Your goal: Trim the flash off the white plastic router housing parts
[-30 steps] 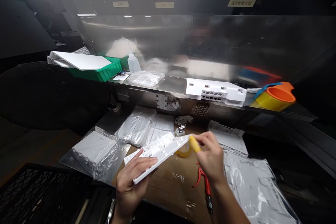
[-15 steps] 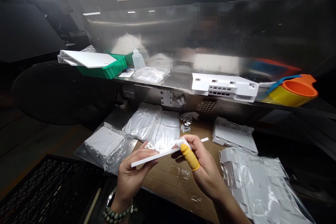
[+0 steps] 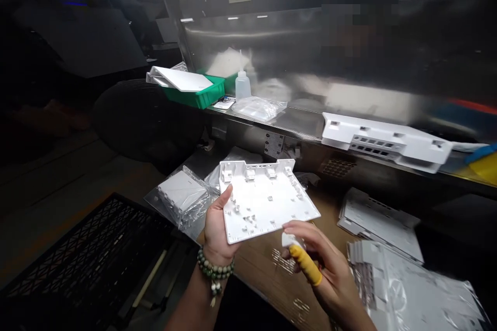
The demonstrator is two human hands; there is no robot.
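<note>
My left hand [image 3: 219,225] grips a white plastic cover [image 3: 260,201] by its left side, thumb on top and the other fingers hidden beneath. The cover's inner face is turned up, showing small clips and posts, with a slotted raised edge at the far end. By the near right edge of the cover, my right hand [image 3: 320,256] is closed on a small white wad [image 3: 290,240], perhaps cloth or tissue. A yellow finger cot covers my right thumb. Whether the right fingertips touch the cover, I cannot tell.
Bagged white covers [image 3: 182,189] lie left, with more stacked covers [image 3: 380,222] and a bagged pile [image 3: 419,289] right. On the shelf are a green bin [image 3: 212,94], a squeeze bottle [image 3: 243,86] and another white cover [image 3: 384,139]. A black crate [image 3: 97,248] stands lower left.
The cover has turned from nearly edge-on to showing its inner face. My right hand has moved off its surface to the near right edge, still with the white wad. The view has swung left.
</note>
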